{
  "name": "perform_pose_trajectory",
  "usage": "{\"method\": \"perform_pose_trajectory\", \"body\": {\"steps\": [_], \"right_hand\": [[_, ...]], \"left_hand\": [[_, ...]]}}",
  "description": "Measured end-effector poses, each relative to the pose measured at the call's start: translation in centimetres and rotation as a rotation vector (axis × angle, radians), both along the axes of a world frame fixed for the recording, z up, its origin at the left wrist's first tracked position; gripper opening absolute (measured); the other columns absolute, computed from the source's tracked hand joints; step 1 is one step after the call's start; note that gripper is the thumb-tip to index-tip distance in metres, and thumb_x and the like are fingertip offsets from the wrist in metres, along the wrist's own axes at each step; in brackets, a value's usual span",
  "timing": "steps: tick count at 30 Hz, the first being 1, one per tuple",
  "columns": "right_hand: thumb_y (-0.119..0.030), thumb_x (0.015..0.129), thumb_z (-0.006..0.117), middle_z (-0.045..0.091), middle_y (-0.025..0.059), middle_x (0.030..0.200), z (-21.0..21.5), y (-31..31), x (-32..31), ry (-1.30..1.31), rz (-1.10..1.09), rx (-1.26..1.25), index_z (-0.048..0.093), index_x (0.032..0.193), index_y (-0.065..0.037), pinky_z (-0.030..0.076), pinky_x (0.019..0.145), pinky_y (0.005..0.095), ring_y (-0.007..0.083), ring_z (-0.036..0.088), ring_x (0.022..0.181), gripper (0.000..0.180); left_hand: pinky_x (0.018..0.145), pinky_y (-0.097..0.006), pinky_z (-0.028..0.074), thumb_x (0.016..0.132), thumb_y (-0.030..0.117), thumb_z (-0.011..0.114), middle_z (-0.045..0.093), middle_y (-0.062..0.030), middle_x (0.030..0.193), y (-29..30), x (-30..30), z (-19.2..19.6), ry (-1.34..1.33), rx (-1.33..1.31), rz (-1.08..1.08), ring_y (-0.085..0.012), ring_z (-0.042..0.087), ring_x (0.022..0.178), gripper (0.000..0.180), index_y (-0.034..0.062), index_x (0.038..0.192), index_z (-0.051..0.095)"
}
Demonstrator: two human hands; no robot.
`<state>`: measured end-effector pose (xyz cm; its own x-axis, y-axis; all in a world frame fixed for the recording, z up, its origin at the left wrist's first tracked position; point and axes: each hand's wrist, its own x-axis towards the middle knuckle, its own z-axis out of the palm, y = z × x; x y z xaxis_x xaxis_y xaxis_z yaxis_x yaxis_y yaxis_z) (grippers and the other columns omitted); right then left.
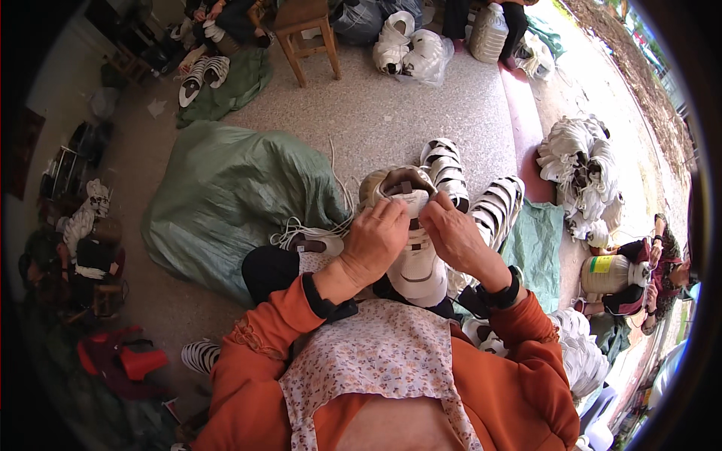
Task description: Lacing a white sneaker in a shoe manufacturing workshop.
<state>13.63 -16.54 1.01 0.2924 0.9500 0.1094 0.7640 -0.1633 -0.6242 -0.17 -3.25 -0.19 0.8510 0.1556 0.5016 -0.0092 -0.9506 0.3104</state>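
Resting in front of the floral apron (376, 342), with its toe turned near and its opening far, a white shoe (418, 276) is held at the lacing edges by both hands. Its left side is gripped by the bent fingers of the left hand (376, 237), its right side by those of the right hand (460, 239); whether a lace is also pinched cannot be told. Orange sleeves (267, 323) are worn above both wrists. Just beyond and to the right, two striped shoes (445, 169) (499, 204) are set, with a blue-green sheet (538, 237) spread beside them. To the left, loose white laces (323, 225) are strewn near a large green sack (233, 203). Farther right, a heap of white shoes (579, 169) is piled, and a pale container (605, 274) is seen by a seated person (665, 263). On the far side, bagged shoes (421, 54) are placed near a wooden stool (303, 22); at far left, more striped shoes (201, 79) are laid on green cloth (237, 83).
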Motion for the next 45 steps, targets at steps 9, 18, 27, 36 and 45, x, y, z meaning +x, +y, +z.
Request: {"method": "perform_pose_trajectory", "body": {"steps": [9, 18, 27, 36, 45], "right_hand": [[-0.011, 0.088, 0.058, 0.051, 0.0183, 0.098, -1.8, 0.4, -1.7, 0.07, -0.274, 0.091, 0.047, 0.101, -0.004, 0.047, 0.067, 0.0467, 0.0424, 0.056, 0.081, 0.019], [-0.018, 0.097, 0.056, 0.057, 0.0024, 0.077, -3.6, -2.5, 0.5, 0.898, -0.3, 0.137, 0.051, 0.097, -0.003, 0.045, 0.056, 0.0226, 0.0083, 0.053, 0.062, 0.016], [-0.033, 0.101, 0.045, 0.066, 0.0058, 0.077, -6.3, -4.6, 2.7, 2.035, -0.256, -0.047, 0.061, 0.1, 0.001, 0.055, 0.051, 0.0288, 0.0145, 0.061, 0.055, 0.038], [-0.014, 0.091, 0.058, 0.064, 0.0022, 0.067, -5.7, -1.8, 4.5, 2.014, -0.528, -0.172, 0.061, 0.08, -0.006, 0.046, 0.044, 0.0216, 0.0112, 0.055, 0.048, 0.014], [-0.015, 0.093, 0.055, 0.061, 0.0012, 0.086, -5.4, -1.6, 2.2, 1.89, -0.557, 0.398, 0.057, 0.094, -0.005, 0.04, 0.048, 0.0208, 0.0092, 0.052, 0.063, 0.01]], "left_hand": [[0.068, -0.044, 0.05, 0.091, 0.011, 0.053, 0.052, -0.0128, 0.098, -0.4, -0.7, 0.7, 0.253, -0.42, 0.181, -0.0383, 0.059, 0.082, 0.008, 0.004, 0.094, 0.051], [0.054, -0.028, 0.044, 0.099, 0.03, 0.048, 0.042, 0.0007, 0.065, 4.4, -1.0, 1.7, 0.639, -1.213, -0.131, -0.0099, 0.048, 0.057, 0.026, 0.0045, 0.093, 0.051], [0.046, -0.027, 0.029, 0.097, 0.036, 0.054, 0.031, 0.005, 0.057, 8.1, -10.3, 1.7, -0.068, -1.96, -0.418, -0.0097, 0.032, 0.049, 0.04, 0.0105, 0.07, 0.041], [0.074, -0.032, 0.042, 0.099, 0.028, 0.05, 0.053, -0.0043, 0.099, 13.0, -19.2, 1.9, -0.702, -1.885, -0.172, -0.0171, 0.049, 0.088, 0.02, 0.0095, 0.091, 0.052], [0.106, -0.045, 0.037, 0.099, 0.031, 0.049, 0.055, -0.0091, 0.135, 14.2, -23.0, -0.2, -0.976, -1.874, -0.325, -0.0234, 0.05, 0.124, 0.033, 0.0069, 0.118, 0.061]]}}
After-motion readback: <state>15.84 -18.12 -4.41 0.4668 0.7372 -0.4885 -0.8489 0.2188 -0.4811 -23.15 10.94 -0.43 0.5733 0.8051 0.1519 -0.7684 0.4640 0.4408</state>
